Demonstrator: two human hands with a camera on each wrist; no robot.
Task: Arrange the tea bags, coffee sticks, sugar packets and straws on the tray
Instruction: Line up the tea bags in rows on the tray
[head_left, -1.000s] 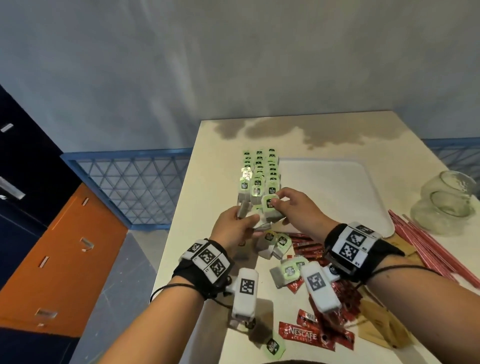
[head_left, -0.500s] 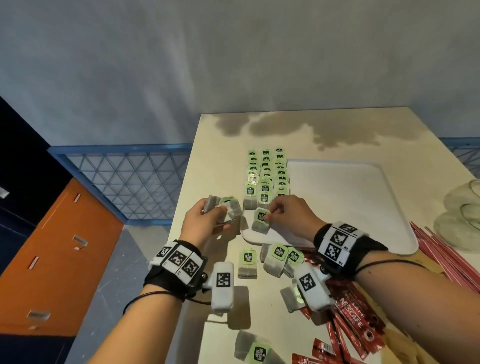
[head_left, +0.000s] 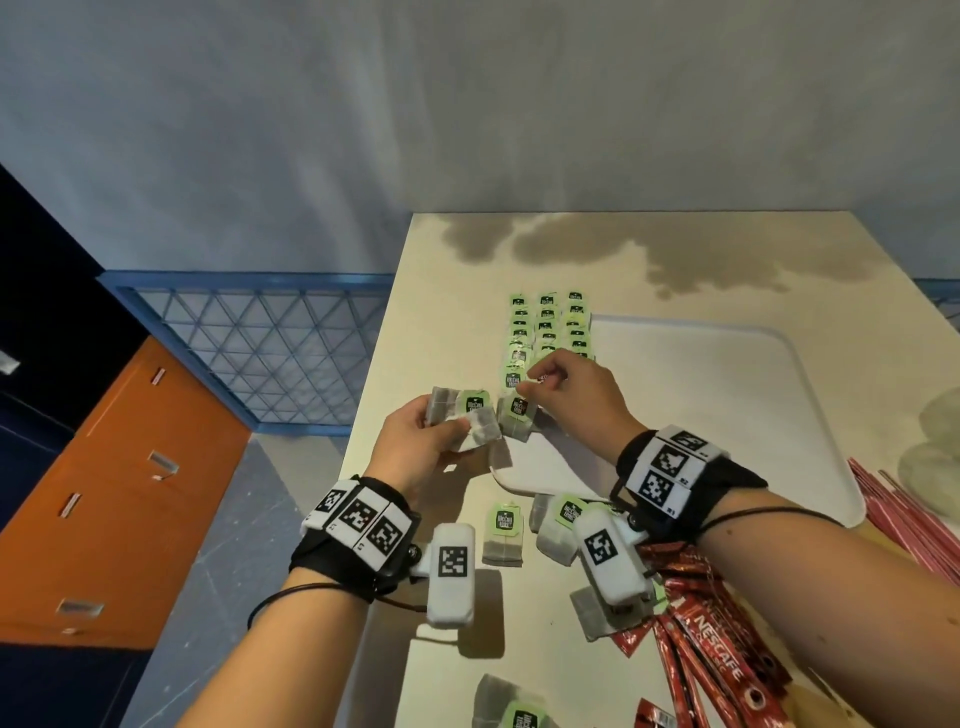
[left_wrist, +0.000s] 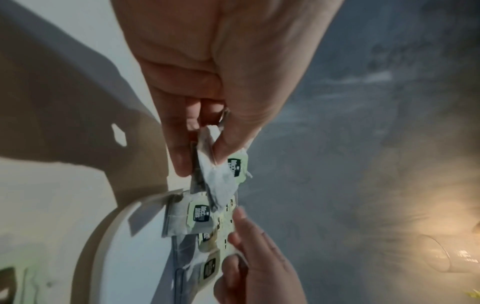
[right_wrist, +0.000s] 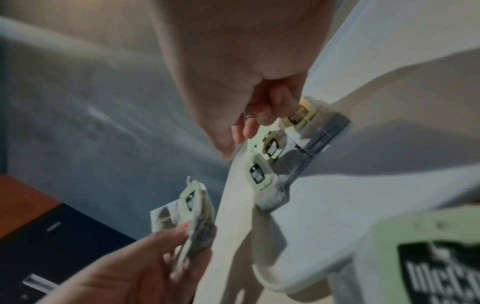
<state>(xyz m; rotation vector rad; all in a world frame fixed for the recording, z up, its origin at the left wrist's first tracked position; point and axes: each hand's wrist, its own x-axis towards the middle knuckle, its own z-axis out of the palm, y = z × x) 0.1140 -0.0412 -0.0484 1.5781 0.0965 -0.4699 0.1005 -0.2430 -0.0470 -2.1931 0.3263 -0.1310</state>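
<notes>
The left hand (head_left: 415, 441) holds a small bunch of tea bags (head_left: 462, 423). Its thumb and fingers (left_wrist: 179, 144) are curled tight around them, so this grip is clamped on the bunch. The bunch is up in the air, just off the near left corner of the tray (head_left: 727, 415).

The right hand (head_left: 574, 402) is just beside it, over that same corner. Its fingers are curled in and its fingertips (right_wrist: 262, 117) pinch together above the last tea bag in the rows. From the pictures you cannot tell if they hold that bag's tag or string, or nothing.

Rows of tea bags (head_left: 548, 332) with green tags lie along the left edge of the white tray, going away from the person. The nearest bag (head_left: 517, 421) in the rows sits at the tray's near corner, right under the right hand.

More loose tea bags (head_left: 504, 532) lie on the worktop (head_left: 452, 270) near the person, in front of the tray. Red coffee sticks (head_left: 722, 660) are piled on the worktop under the right arm. Pink straws (head_left: 914, 525) lie on the worktop to the right of the tray.
</notes>
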